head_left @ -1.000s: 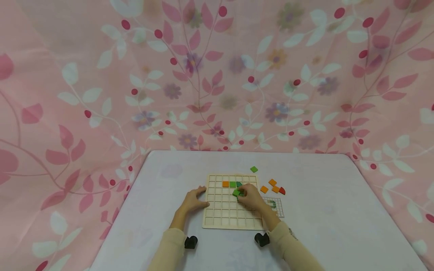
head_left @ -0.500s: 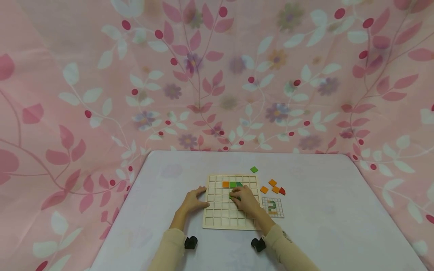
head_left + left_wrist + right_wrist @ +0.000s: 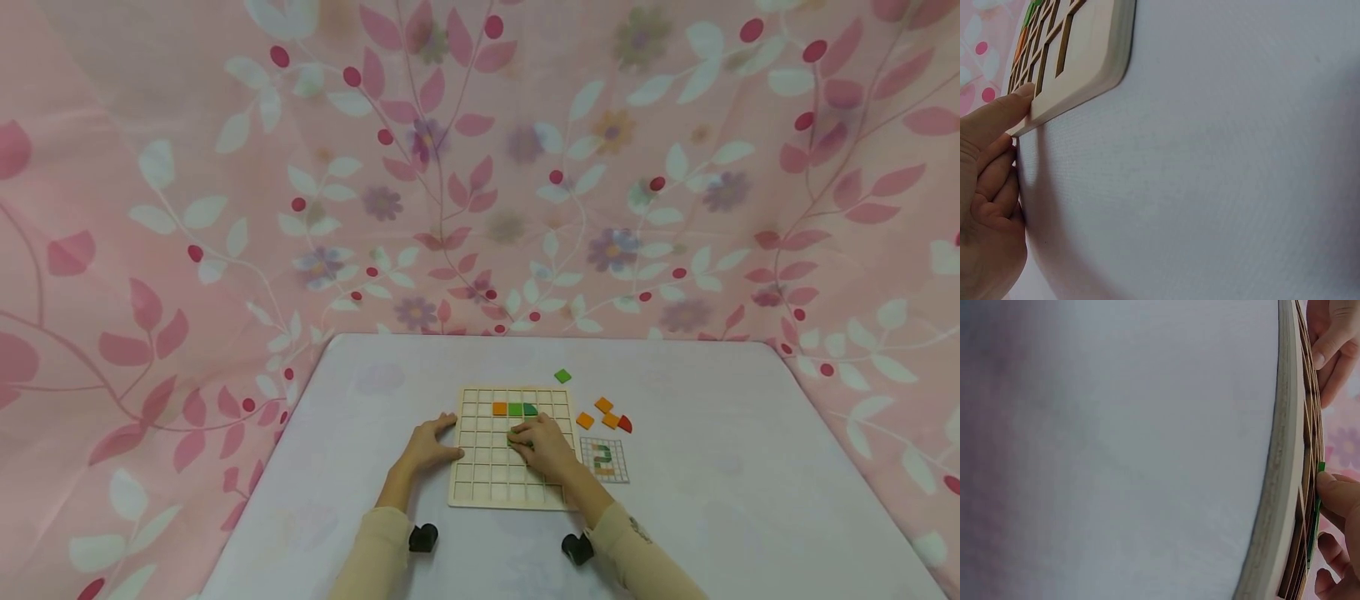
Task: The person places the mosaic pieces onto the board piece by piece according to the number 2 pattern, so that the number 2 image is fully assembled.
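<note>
My right hand [image 3: 546, 448] is over the middle of the wooden grid board [image 3: 472, 493], pinching a light green tile [image 3: 512, 437] between thumb and fingertips. The tile is low at the grid and mostly hidden by the fingers; the right wrist view shows the thumb against its green edge [image 3: 1321, 467]. Along the board's left edge rests my left hand [image 3: 426, 446], thumb on the rim in the left wrist view and fingers beside the edge. An orange square [image 3: 500, 409], a green square [image 3: 515, 409] and a dark green quarter-round tile [image 3: 530, 409] sit in one row of cells.
Right of the board lie several orange tiles [image 3: 603, 405] and a red quarter-round tile [image 3: 625, 424]. A loose green tile [image 3: 562, 376] is beyond its far edge. A pattern card [image 3: 617, 471] lies beside the board on the white-covered table [image 3: 712, 467]; a floral curtain hangs behind.
My right hand has moved left and slightly nearer with the green tile, lowering it to the grid. The pattern card shows more fully now. My left hand has stayed in place.
</note>
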Demonstrator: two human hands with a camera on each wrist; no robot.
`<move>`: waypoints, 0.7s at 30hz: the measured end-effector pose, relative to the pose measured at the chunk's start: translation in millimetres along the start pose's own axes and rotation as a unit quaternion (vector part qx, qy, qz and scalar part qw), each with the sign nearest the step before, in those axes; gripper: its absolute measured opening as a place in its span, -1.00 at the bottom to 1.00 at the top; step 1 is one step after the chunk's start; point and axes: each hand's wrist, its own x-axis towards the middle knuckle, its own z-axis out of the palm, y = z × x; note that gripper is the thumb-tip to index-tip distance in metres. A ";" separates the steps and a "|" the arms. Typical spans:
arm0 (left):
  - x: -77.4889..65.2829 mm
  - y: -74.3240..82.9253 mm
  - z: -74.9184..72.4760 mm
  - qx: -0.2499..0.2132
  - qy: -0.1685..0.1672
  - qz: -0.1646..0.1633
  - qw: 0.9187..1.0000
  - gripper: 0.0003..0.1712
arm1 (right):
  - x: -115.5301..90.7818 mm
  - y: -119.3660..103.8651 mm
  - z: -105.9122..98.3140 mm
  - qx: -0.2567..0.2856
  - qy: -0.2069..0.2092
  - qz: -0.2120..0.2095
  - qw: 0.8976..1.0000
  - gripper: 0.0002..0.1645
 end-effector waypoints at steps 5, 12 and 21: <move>0.9 0.3 0.7 0.002 0.001 0.003 1.000 -0.17 | -0.3 -3.9 0.7 -0.016 0.013 -0.001 1.000 -0.78; 0.8 -0.2 1.4 0.008 -0.002 0.006 1.000 -0.17 | -2.0 -6.8 3.4 -0.022 0.002 0.004 1.000 -0.83; 0.2 1.8 0.5 -0.004 0.001 -0.001 1.000 -0.17 | -8.2 11.5 -5.1 -0.010 0.060 0.020 0.998 -0.75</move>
